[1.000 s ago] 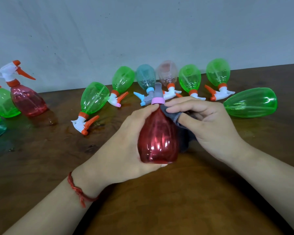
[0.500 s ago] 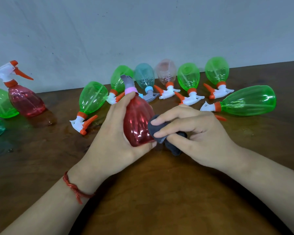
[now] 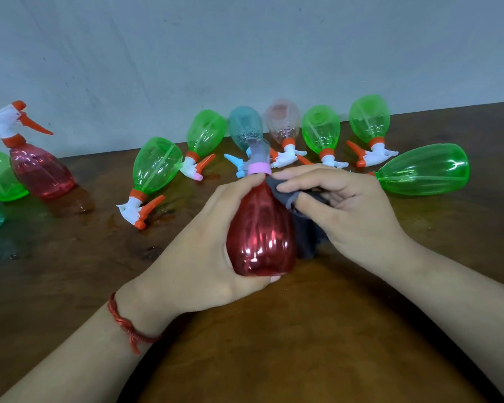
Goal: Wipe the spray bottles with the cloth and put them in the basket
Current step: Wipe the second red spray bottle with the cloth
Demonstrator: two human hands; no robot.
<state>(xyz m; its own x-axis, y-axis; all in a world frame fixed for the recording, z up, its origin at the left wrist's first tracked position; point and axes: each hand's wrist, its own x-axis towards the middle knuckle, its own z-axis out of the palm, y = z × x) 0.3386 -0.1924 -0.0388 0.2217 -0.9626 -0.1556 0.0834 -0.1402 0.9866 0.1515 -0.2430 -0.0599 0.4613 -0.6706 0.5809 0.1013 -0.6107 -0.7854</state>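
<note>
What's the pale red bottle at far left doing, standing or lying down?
Standing. The pale red bottle sits base-down on the table, with its white and orange trigger head on top.

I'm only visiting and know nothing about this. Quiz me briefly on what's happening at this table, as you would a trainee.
1. True or false: the left hand grips the red bottle.
2. What holds the cloth? A) left hand B) right hand
3. Fill in: the red bottle's collar is ____.
Key: 1 true; 2 B; 3 pink.
</note>
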